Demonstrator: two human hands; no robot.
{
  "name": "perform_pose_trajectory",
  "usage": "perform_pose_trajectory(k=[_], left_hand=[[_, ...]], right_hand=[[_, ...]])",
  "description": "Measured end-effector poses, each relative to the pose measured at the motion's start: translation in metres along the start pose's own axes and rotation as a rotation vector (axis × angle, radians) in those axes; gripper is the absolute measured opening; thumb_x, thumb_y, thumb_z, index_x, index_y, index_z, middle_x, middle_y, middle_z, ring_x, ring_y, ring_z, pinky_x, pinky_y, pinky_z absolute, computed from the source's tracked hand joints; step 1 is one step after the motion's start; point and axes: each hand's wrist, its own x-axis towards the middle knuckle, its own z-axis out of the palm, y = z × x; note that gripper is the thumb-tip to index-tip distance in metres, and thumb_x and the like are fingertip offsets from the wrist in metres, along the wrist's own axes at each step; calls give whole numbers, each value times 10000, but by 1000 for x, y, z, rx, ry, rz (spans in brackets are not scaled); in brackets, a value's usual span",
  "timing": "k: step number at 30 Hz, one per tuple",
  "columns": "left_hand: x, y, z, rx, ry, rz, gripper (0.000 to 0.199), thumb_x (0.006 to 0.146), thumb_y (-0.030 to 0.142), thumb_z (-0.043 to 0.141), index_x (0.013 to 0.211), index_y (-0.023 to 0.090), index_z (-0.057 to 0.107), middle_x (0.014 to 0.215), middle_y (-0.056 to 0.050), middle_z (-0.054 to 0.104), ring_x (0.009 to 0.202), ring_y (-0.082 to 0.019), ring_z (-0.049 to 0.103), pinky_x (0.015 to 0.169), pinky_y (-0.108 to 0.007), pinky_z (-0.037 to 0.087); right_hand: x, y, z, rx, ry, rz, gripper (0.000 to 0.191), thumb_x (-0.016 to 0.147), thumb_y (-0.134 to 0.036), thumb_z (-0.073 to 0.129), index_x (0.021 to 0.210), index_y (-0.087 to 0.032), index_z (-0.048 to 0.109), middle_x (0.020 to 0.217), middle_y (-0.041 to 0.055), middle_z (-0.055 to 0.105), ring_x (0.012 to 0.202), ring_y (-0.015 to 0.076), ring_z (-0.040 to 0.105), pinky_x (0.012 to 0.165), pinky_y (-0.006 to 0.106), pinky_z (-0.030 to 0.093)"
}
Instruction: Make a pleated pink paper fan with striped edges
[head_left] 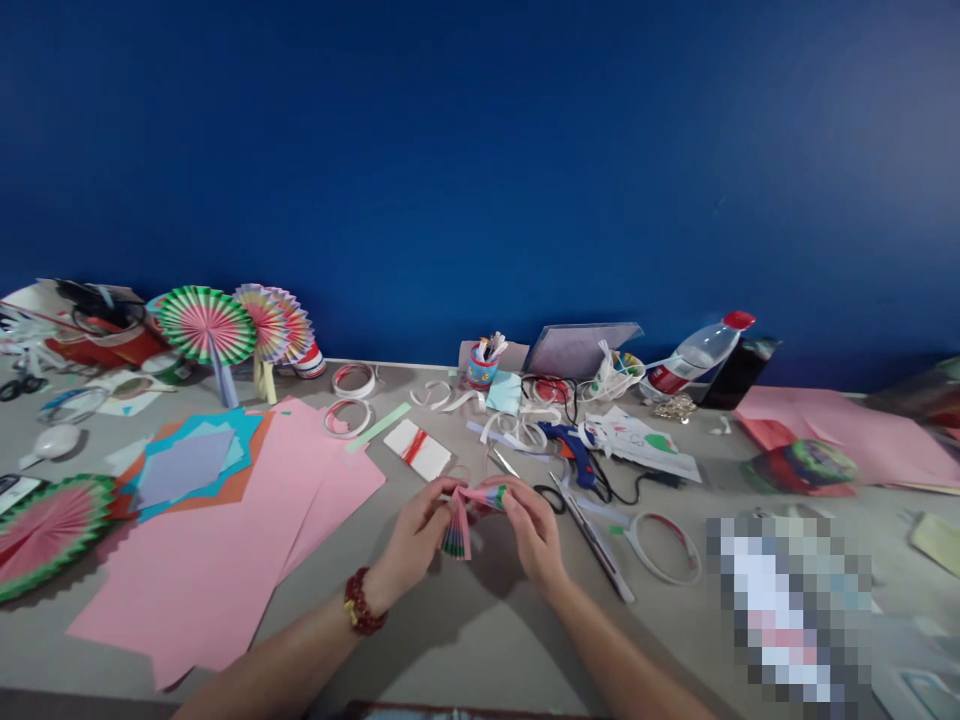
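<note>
A small pleated paper piece (459,520), pink with green and blue edges, is bent at its middle between my hands, above the grey table. My left hand (412,535) is closed on its left part, where the folds hang downward. The fingers of my right hand (534,530) pinch the other end, which points right. A thin red string shows near the top of the folds. Just behind my hands lie a white card wound with red string (418,449) and a pair of scissors (506,463).
Pink sheets (217,560) and finished paper fans (208,325) are at the left. A blue glue gun (574,450), a metal ruler-like tool (596,545) and a tape roll (664,547) lie right of my hands. A bottle (694,358) leans near the blue wall.
</note>
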Motion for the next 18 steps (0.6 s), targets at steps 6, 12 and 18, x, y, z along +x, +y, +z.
perform_pose_trajectory(k=[6,12,18], left_hand=[[3,6,-5,276,-13,98,260,942,409,546,967,172,650,870,-38,687,728,-145,628,648,-228,502],[3,10,-9,441,0,164,176,937,313,542,963,193,668,906,-34,718,788,-152,665,719,-233,522],[3,11,-12,533,41,218,187,936,298,526,900,201,682,847,-19,731,772,-148,669,718,-227,507]], right_hand=[[2,-10,0,-51,-63,-60,274,973,-317,514,975,-239,777,947,63,733,906,215,669,804,296,517],[0,-10,-1,-38,-78,-42,302,973,-343,505,956,-227,782,972,83,734,915,231,668,815,323,524],[2,-13,-3,-44,-131,-69,327,968,-360,498,913,-210,783,957,94,739,921,242,670,797,324,526]])
